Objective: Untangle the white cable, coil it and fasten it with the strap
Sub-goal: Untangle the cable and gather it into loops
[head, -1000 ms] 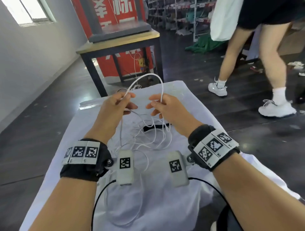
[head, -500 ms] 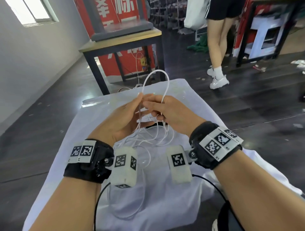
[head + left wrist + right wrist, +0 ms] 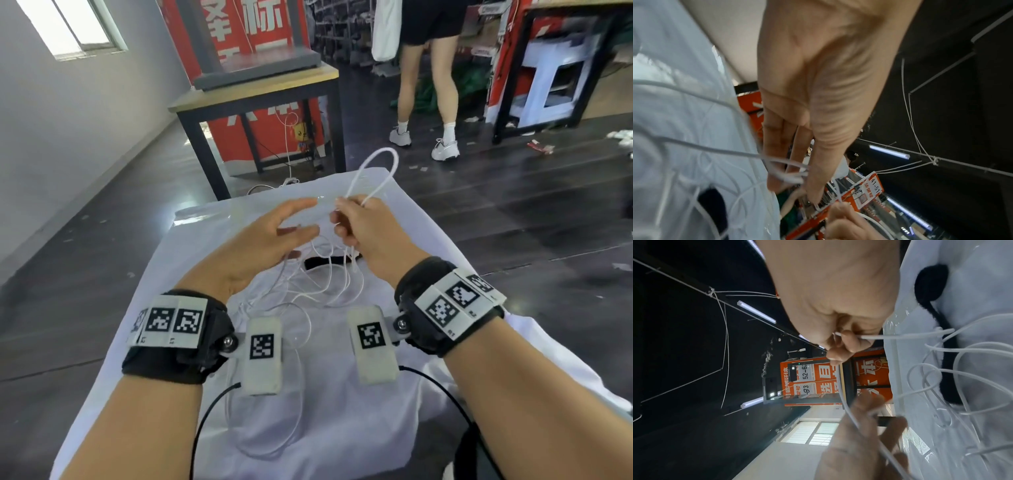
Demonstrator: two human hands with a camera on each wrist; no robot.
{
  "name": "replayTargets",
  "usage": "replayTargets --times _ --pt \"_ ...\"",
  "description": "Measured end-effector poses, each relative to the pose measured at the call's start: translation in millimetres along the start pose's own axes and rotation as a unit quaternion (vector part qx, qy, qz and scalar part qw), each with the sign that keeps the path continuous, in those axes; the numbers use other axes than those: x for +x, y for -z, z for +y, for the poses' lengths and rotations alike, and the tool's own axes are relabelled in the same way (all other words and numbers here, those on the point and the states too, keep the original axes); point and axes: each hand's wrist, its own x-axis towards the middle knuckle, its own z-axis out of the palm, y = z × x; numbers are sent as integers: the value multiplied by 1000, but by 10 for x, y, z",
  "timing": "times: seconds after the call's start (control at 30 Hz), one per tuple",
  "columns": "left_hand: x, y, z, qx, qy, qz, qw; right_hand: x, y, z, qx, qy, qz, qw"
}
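A thin white cable (image 3: 380,164) lies tangled on the white-covered table (image 3: 342,428). One narrow loop of it stands up above my right hand (image 3: 346,219), whose curled fingers grip the loop's two strands. The right wrist view shows the cable (image 3: 900,337) running out of that fist (image 3: 840,344). My left hand (image 3: 308,219) is just left of it, fingers stretched out. In the left wrist view, slack strands (image 3: 705,147) pass between its thumb and straight fingers (image 3: 777,162). The black strap (image 3: 320,263) lies flat on the cloth under both hands, among the loops.
A wooden table with black legs (image 3: 257,92) stands just beyond the far edge, in front of a red banner. A person (image 3: 428,85) walks on the dark floor at the back right. More cable loops (image 3: 267,428) lie near the front of the cloth.
My hands were together on the loop; now the left hand has spread its fingers and drawn slightly left, while the right hand keeps the loop, which has narrowed. The person has walked farther away.
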Motion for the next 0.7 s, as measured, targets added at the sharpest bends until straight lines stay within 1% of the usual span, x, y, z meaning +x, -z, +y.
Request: replayTargets --times 0.07,0.13,0.2,0.27,0.33,0.4,0.43,0.47,0.5,0.53,0.6,0.63,0.67,0.7 --pt "4 77 -61 98 -1 -8 995 49 53 -7 37 4 45 998" --pt "1 125 -110 127 5 -3 992 70 83 1 44 12 80 996" --pt "2 138 -135 142 -6 20 990 81 101 17 42 19 110 993" --pt "15 151 -151 155 -36 69 985 102 125 16 58 24 140 988" --pt "18 195 -170 137 -65 148 977 134 171 8 98 23 171 980" --pt "19 281 -197 103 -72 216 968 151 221 -4 155 28 197 968" --pt "18 322 -214 105 -64 229 966 153 241 -7 182 33 203 961" --pt "16 342 -225 119 -50 226 966 152 253 -10 204 39 205 957" --pt "14 344 -234 136 -33 205 969 145 252 -15 220 45 202 953" --pt "17 322 -241 147 -16 168 975 138 239 -19 231 52 197 951" --pt "27 232 -249 175 16 67 982 127 203 -21 240 67 186 950" --pt "34 190 -263 207 24 24 978 125 191 -19 241 73 183 950" --pt "44 158 -282 240 26 0 970 124 186 -17 239 79 181 951" --pt "53 145 -294 265 26 -4 964 127 189 -17 234 84 179 952"
